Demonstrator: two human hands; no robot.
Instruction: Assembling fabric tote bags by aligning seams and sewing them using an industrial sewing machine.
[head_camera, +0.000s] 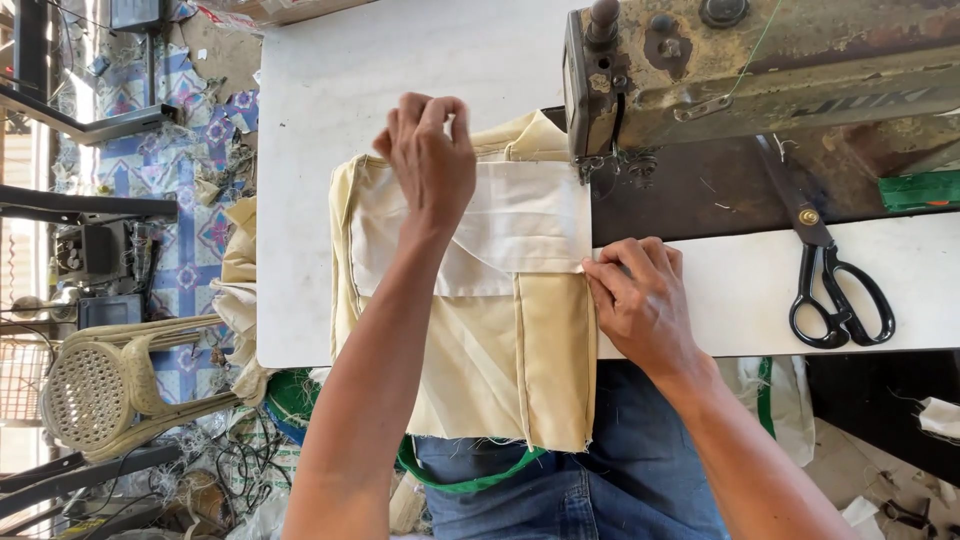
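The left hand (432, 160) lies palm-down, fingers curled and pressing, on the far left part of a white rectangular cloth panel (520, 225) that sits on top of a pale yellow cotton garment piece (500, 350). I cannot tell whether those fingers pinch a fold or only press flat, since the knuckles cover their tips. The right hand (640, 295) rests on the white laminate worktable (740, 290), with thumb and forefinger closed together on the near right corner of the white panel, where its edge meets the yellow cloth's side seam.

The white panel's long axis runs from the left hand across to the right hand, so it is stretched between the two grips. Its right edge lies just beyond the right fingertips, under the presser foot area of the worn, rust-stained beige metal sewing machine (760, 70). The right hand is the nearer one to that needle point; the left is well apart from it. The yellow piece hangs off the table edge toward the person's blue denim lap (620, 480).

Black-handled steel tailor's scissors (830, 270) lie further right of the right hand, untouched. The needle itself is hard to make out in the machine's shadow, and the left forearm hides part of the panel's lower edge.
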